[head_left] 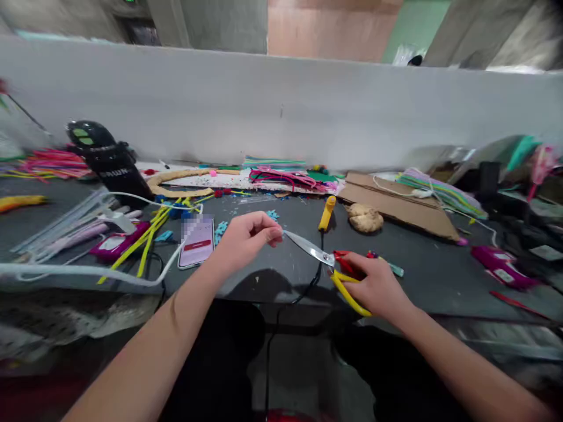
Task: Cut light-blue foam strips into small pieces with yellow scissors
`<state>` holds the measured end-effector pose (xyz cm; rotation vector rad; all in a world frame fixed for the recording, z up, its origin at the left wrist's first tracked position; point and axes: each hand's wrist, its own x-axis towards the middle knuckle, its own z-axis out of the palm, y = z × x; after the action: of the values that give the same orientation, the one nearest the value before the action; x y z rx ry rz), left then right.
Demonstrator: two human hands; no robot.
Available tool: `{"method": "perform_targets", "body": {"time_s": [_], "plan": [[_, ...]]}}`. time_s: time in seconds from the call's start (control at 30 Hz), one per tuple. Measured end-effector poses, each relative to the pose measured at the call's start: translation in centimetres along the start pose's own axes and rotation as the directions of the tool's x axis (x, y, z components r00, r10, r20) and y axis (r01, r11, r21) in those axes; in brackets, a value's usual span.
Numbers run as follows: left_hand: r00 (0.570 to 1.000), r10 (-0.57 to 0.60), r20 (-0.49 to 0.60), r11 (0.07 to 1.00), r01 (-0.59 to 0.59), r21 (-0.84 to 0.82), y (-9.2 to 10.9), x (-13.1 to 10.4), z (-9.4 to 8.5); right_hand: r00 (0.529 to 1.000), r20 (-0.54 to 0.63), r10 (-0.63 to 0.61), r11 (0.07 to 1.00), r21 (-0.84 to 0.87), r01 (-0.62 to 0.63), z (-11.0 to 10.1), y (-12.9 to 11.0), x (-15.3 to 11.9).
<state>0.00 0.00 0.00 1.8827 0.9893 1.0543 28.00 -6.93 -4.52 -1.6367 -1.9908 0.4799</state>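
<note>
My right hand [372, 287] grips a pair of scissors [310, 249] by its red and yellow handles, the silver blades pointing left. The blades look closed or nearly so. At their tip my left hand [250, 237] is closed in a pinch; what its fingertips hold is too small and blurred to name, with a hint of pale blue at the blade tip. Small blue cut pieces [220, 230] lie on the dark table just beyond the left hand. A yellow-handled tool [326, 213] with a black cord lies behind the scissors.
A phone [196, 243] lies left of my left hand, with a white cable [145, 280] looping past it. Yellow-green strips [152, 237], a black bottle [112, 167] and a magenta device [118, 241] stand or lie further left. Cardboard [396, 205] and a beige lump [364, 217] are at right.
</note>
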Motion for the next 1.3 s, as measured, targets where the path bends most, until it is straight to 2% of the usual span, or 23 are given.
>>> {"method": "perform_targets", "body": {"time_s": [0.57,0.8,1.0,1.3], "plan": [[1.0,-0.008,0.004,1.0,0.008,-0.029,-0.03,0.02,-0.1,1.0,-0.005,0.006,1.0,-0.02,-0.006,-0.11,-0.3,-0.22],[1.0,0.009,0.011,1.0,-0.009,-0.014,-0.07,-0.01,-0.14,0.995,-0.07,0.065,0.998,0.019,-0.064,-0.16,-0.44,-0.31],[1.0,0.014,-0.004,1.0,-0.014,-0.004,0.15,0.05,0.01,0.998,-0.067,0.019,1.0,-0.016,-0.02,-0.06,-0.45,-0.3],[1.0,0.01,0.019,0.999,-0.009,-0.042,-0.01,0.11,0.27,0.999,-0.052,0.015,1.0,0.0,-0.015,0.04,-0.71,-0.28]]}}
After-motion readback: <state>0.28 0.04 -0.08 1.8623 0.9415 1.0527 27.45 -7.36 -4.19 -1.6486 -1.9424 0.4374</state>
